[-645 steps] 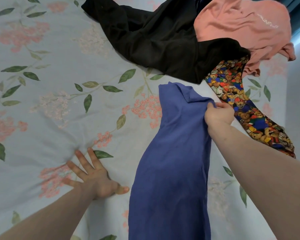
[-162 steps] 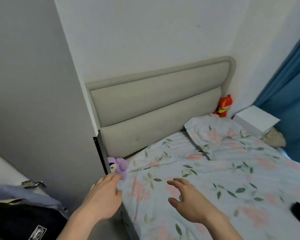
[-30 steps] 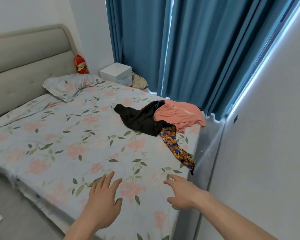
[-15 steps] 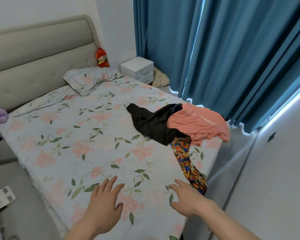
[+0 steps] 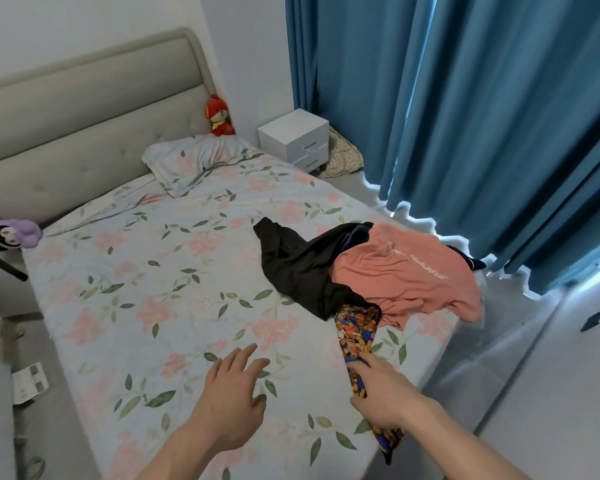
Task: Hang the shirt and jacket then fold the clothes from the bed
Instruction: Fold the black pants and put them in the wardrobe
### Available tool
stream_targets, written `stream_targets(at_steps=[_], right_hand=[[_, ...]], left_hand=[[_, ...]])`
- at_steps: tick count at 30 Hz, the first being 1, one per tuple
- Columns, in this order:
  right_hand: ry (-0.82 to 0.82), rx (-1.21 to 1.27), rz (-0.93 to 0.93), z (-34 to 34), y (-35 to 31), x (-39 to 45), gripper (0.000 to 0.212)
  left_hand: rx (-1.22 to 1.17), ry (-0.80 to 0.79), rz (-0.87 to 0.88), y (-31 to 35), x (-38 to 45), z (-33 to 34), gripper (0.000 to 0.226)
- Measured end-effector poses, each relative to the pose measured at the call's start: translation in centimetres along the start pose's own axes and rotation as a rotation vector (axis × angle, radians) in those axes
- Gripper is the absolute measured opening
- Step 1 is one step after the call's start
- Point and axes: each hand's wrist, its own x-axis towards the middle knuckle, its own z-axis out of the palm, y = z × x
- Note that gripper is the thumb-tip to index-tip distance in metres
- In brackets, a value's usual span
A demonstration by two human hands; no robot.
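A heap of clothes lies on the right side of the floral-sheeted bed (image 5: 146, 299): a black garment (image 5: 298, 271), a salmon-pink T-shirt (image 5: 406, 271) with white lettering, and a long garment with a colourful bear print (image 5: 355, 330) that runs down to the bed's near corner. A bit of dark blue cloth (image 5: 355, 235) peeks out between the black and pink ones. My right hand (image 5: 385, 393) lies over the printed garment with fingers stretched forward, touching it. My left hand (image 5: 232, 400) hovers open over the bare sheet, to the left of the printed garment.
A pillow (image 5: 194, 161) and a red plush (image 5: 217, 116) sit by the grey headboard (image 5: 84, 123). A purple plush (image 5: 11, 233) is at the left edge. A white nightstand (image 5: 293, 138) and blue curtains (image 5: 465, 116) stand behind; a wall (image 5: 551, 393) runs close along the right.
I have come closer to the bed's corner. My right hand has moved right and forward onto the printed garment; my left hand has stayed open above the sheet.
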Motion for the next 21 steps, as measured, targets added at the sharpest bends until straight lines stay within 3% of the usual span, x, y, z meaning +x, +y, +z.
stream_targets(at_steps=[10,21], right_hand=[[-0.069,0.005,0.059,-1.5,3.5,-0.2,0.074],[-0.047,-0.088,0.032,-0.1,-1.5,-1.4,0.074]], left_hand=[[-0.008,-0.021,-0.017,2.0,3.1,-0.5,0.058],[-0.094,0.025,-0.077,-3.8,-1.1,1.1,0.058]])
